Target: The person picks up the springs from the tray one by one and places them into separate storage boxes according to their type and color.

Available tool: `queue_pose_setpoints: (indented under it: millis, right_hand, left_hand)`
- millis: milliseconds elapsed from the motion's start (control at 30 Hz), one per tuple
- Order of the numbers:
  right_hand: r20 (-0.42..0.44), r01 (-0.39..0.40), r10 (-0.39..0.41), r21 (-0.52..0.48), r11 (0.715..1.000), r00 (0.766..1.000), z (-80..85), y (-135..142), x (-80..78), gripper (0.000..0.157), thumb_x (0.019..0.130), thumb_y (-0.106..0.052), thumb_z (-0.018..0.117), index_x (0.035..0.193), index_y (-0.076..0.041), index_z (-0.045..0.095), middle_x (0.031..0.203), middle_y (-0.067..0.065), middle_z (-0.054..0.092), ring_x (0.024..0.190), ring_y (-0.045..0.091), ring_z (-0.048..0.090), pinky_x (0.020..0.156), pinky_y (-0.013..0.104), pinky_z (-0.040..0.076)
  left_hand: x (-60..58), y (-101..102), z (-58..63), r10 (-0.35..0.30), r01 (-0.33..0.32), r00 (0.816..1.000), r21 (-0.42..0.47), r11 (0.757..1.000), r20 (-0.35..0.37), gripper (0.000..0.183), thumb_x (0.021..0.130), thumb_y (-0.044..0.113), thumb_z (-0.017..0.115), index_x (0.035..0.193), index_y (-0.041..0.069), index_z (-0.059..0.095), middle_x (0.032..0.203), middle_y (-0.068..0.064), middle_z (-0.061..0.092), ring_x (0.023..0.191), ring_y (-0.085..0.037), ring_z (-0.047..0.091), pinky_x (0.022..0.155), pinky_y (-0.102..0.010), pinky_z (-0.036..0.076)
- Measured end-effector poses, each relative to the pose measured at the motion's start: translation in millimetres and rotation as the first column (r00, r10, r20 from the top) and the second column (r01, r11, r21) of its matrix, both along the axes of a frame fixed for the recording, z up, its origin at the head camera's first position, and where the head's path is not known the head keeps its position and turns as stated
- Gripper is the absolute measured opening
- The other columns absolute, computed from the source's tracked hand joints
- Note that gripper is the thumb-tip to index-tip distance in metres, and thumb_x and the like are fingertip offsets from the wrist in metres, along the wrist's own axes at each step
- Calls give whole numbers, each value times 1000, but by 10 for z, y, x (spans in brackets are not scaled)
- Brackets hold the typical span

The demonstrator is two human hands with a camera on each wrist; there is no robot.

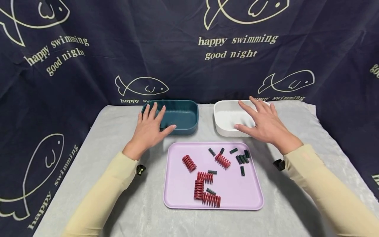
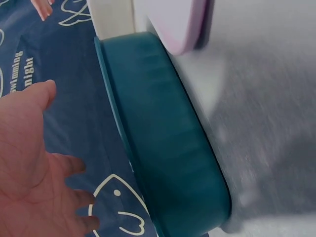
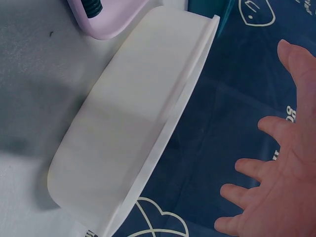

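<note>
My left hand [image 1: 149, 128] hovers with spread fingers above the left end of a teal bin [image 1: 182, 115]. Over the right part of a white bin [image 1: 226, 118], my right hand [image 1: 263, 123] is spread as well. Neither hand holds anything, and both wrist views show a gap between palm and bin. A lilac tray [image 1: 177, 194] lies in front of the bins. On it are several thick red springs [image 1: 189, 163] and several smaller dark green springs [image 1: 242, 171]. Some red springs touch one another near the tray's front edge, and a dark group sits at the right.
A pale grey cloth covers the table [image 1: 142, 204]. Behind and beside it hangs a dark blue curtain [image 1: 177, 65] with fish drawings and lettering. The two bins stand side by side at the table's back edge, with a narrow gap between them.
</note>
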State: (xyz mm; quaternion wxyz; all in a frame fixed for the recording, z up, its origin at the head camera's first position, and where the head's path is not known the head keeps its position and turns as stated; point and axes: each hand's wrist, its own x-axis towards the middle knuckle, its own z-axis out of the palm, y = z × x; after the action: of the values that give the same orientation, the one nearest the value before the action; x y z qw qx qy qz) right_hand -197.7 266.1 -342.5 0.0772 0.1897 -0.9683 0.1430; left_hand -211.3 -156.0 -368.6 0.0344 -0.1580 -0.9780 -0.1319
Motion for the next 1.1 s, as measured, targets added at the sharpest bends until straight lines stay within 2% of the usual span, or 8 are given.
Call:
queue_pose_setpoints:
  millis: [200, 333, 667, 867, 1100]
  right_hand:
    - [-6, -6, 6, -17, 1000, 1000, 35, 28, 32, 89, 92, -59, 70, 164, -24, 32, 167, 24, 20, 151, 49, 18, 120, 70, -2]
    - [-13, -13, 12, -31, 999, 1000, 12, 51, 51, 88, 91, -57, 72, 163, -22, 34, 165, 25, 23, 151, 47, 18, 120, 70, -1]
    - [-31, -27, 25, -59, 998, 999, -24, 57, 158, 88, 89, -51, 77, 162, -22, 38, 162, 24, 29, 147, 48, 25, 120, 70, 2]
    - [-54, -50, 46, -87, 995, 997, -44, 25, 256, 87, 87, -47, 80, 160, -23, 40, 160, 23, 33, 144, 50, 30, 119, 71, 8]
    - [-80, -89, 82, -98, 991, 993, -68, -34, 372, 91, 83, -45, 85, 160, -23, 42, 159, 21, 37, 140, 50, 36, 115, 66, 22]
  left_hand:
    - [79, -22, 20, -13, 5, 997, 115, 993, 71, 94, 97, 76, 44, 167, 18, 19, 172, -12, 4, 157, -38, -5, 122, -66, 4]
    - [155, -52, 57, -27, 3, 992, 192, 981, 123, 93, 97, 76, 44, 167, 23, 16, 173, -7, 1, 157, -35, -5, 122, -65, 5]
    - [398, -180, 114, -56, -31, 973, 367, 930, 225, 87, 99, 71, 48, 167, 30, 14, 172, 0, 3, 157, -29, 0, 120, -68, 16]
    - [540, -225, 146, -63, -58, 966, 444, 894, 252, 82, 101, 66, 50, 166, 28, 19, 171, -3, 14, 154, -32, 22, 116, -62, 32]
    - [683, -210, 130, -71, -90, 957, 518, 850, 283, 76, 103, 58, 55, 163, 18, 31, 161, -9, 36, 137, -32, 50, 110, -55, 44]
